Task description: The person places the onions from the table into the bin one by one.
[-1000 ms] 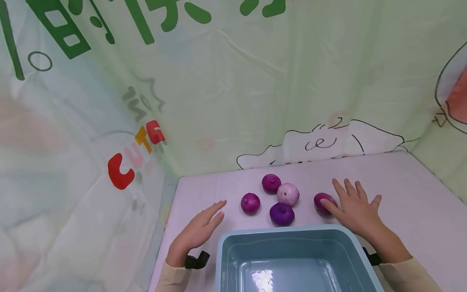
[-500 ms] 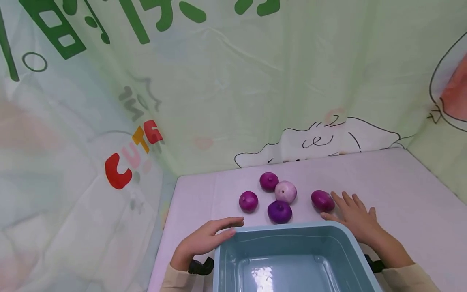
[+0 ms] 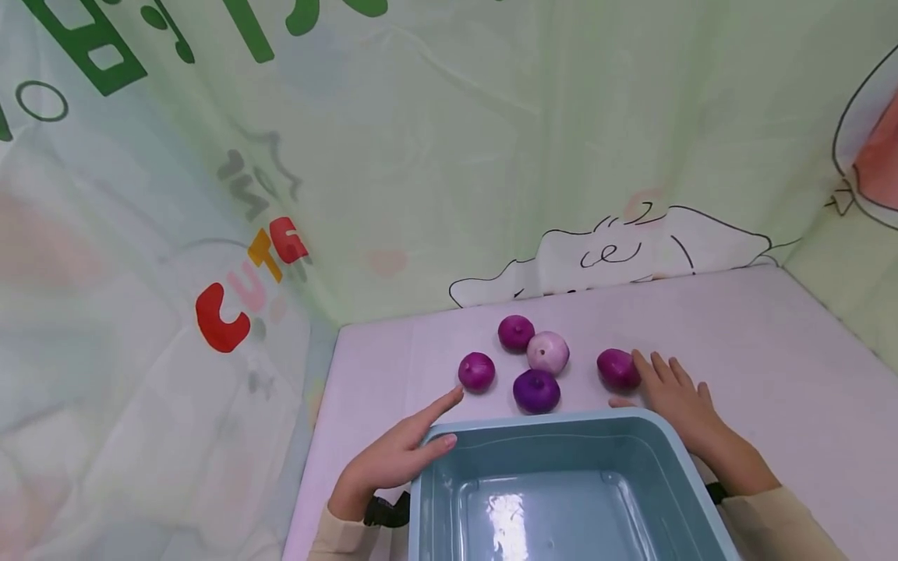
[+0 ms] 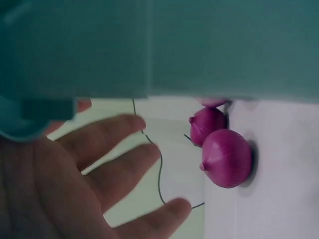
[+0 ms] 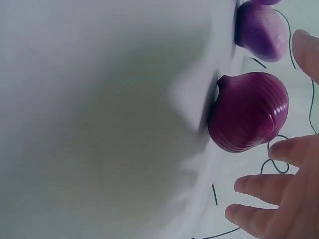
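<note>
My left hand lies at the back left corner of a blue-grey plastic bin, thumb over the rim. Its fingers, extended and spread outside the bin wall, show in the left wrist view, where the bin hides the thumb. Beyond its fingertips sits a round red onion. Off to the right, my right hand is held with straight fingers beside another red onion, fingertips right at its side. In the right wrist view that onion stands between thumb and fingers, and the hand grips nothing.
Between the hands, behind the bin, cluster a magenta onion, a pale pink onion and a dark purple onion. The table has a pale pink cover. Printed curtains rise at its back and left edges.
My left hand has moved right onto the bin's corner. My right hand has drawn back from over the right onion to its side. The view has tilted slightly.
</note>
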A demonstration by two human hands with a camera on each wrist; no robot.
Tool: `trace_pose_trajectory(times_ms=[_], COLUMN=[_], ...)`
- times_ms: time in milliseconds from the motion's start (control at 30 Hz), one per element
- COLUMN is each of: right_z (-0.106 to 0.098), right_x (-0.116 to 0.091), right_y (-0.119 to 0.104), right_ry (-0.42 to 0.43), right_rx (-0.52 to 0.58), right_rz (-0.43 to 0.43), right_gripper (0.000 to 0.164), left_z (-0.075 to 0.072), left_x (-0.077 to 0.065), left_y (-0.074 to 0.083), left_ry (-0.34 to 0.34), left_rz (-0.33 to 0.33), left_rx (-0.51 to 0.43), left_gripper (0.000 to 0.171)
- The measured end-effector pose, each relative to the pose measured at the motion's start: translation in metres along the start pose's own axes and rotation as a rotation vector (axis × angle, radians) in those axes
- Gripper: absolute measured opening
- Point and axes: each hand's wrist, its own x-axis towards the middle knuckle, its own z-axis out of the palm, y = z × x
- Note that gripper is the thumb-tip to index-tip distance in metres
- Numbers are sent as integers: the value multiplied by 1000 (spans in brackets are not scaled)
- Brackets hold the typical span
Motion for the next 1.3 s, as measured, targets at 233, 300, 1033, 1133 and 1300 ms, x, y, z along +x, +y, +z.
trace_pose_trajectory(times_ms=[233,300,1033,1133,1300], right_z=[-3,-7,0,-1,1], right_x=[12,17,41,42,45], right_y=[-7,-11,-4,-4,-6], right_ry=[-1,-5,-71,-67,-69], right_rx=[-35,-40,-38,-38,-27], right_rz=[-41,-45,-43,-34,-45], right_gripper=[115,114,114,114,110], left_z=[2,-1,-8,-8,-2], left_x=[-10,-10,-26,-25,-28], left_y=[12,14,12,12,7], left_ry=[21,14,45,46,29], left_rz=[-35,-35,-153,-203,-235], left_rx=[65,87,181,168,101], left_gripper=[65,63,63,65,58])
